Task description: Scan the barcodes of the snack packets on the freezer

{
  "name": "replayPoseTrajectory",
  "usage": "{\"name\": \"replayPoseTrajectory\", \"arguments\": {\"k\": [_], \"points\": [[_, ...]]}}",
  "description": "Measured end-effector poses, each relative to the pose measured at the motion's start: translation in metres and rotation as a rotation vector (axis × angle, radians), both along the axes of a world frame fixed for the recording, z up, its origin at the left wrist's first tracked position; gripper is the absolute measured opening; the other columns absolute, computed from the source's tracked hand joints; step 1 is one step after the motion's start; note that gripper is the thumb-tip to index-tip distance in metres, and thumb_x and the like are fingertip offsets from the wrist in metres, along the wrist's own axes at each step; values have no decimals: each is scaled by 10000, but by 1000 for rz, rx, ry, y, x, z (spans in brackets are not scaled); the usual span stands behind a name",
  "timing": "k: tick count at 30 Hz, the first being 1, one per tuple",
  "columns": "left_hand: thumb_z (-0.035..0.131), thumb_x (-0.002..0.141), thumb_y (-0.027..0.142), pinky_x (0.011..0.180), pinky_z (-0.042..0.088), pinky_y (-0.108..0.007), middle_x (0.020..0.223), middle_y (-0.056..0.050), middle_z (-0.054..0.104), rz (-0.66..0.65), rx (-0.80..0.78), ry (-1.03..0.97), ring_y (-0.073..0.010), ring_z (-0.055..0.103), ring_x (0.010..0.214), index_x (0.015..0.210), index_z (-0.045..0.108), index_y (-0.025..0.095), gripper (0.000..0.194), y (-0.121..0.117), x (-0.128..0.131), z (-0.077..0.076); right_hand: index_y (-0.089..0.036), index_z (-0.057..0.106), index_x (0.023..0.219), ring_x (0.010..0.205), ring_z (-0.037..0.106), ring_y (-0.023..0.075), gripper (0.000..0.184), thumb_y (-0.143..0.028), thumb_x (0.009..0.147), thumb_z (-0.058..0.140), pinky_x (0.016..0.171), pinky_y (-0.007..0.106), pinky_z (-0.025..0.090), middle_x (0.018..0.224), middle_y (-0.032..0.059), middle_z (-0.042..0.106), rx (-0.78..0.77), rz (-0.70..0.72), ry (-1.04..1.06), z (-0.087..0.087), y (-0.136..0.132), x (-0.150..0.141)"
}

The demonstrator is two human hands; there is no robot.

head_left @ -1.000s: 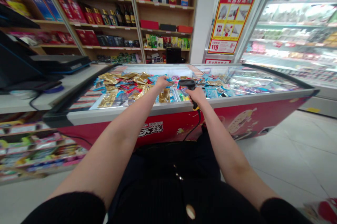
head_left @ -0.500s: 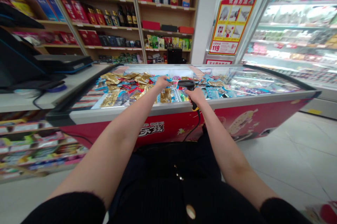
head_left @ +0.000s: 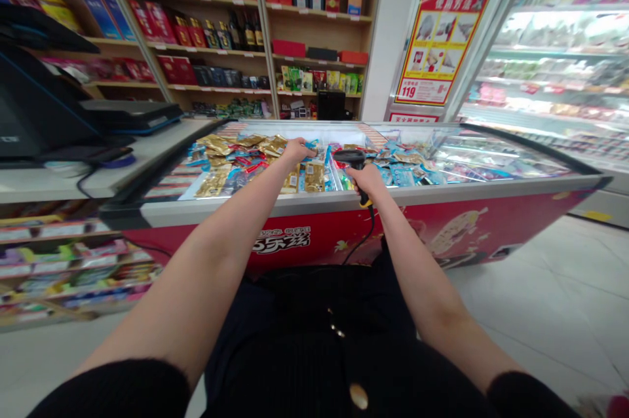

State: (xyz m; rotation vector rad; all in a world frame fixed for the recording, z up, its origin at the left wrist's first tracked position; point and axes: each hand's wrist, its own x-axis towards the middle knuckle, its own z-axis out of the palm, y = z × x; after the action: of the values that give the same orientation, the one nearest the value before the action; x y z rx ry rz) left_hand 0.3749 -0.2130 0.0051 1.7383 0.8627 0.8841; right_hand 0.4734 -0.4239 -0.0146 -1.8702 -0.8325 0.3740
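Observation:
My right hand [head_left: 365, 180] is wrapped round the grip of a black barcode scanner [head_left: 350, 156], whose head points left over the chest freezer [head_left: 373, 194]. A cable runs down from the scanner's yellow-ringed base. My left hand [head_left: 297, 151] reaches into the freezer, its fingers closed at the edge of a blue ice cream packet [head_left: 311, 145]; the fingertips are small and partly hidden. Gold ice cream packets [head_left: 215, 181] lie heaped around and left of it. More blue packets [head_left: 401, 174] lie to the right, beyond a white wire divider [head_left: 335, 175].
A counter [head_left: 147, 149] with a dark scale or till stands at the left. Shelves of boxed bottles [head_left: 206, 35] rise behind the freezer. A red poster [head_left: 432, 31] hangs beside a lit display fridge [head_left: 550, 77] on the right.
My left hand has shifted slightly left and away from the scanner, over the packets. My right hand keeps the scanner in about the same place. The view has turned slightly left.

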Motion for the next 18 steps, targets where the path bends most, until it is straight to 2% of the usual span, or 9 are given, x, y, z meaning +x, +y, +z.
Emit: {"name": "replayPoseTrajectory", "arguments": {"k": [6,10,18], "points": [[920,448,110,573,498,-228,585,43,615,-20,-64,15,-111,583,569,683,577,170,419,18,-35,16,-198,517,569,364,503,134,330,-273,859,658,384,245,446,455,10,537,22,31,20,-6,8,-4],[944,452,117,609,510,-227,598,37,616,18,-63,61,-115,605,606,665,583,165,421,32,-64,26,-192,534,613,391,523,131,296,-288,856,673,403,235,453,482,9,556,26,53,-2,-5,10,-6],[981,417,168,647,512,-232,631,-10,655,7,-83,318,-154,642,704,609,642,185,390,64,-117,34,-188,552,698,392,523,127,203,-218,826,706,413,221,443,465,-20,546,24,59,52,6,14,-21]]}}
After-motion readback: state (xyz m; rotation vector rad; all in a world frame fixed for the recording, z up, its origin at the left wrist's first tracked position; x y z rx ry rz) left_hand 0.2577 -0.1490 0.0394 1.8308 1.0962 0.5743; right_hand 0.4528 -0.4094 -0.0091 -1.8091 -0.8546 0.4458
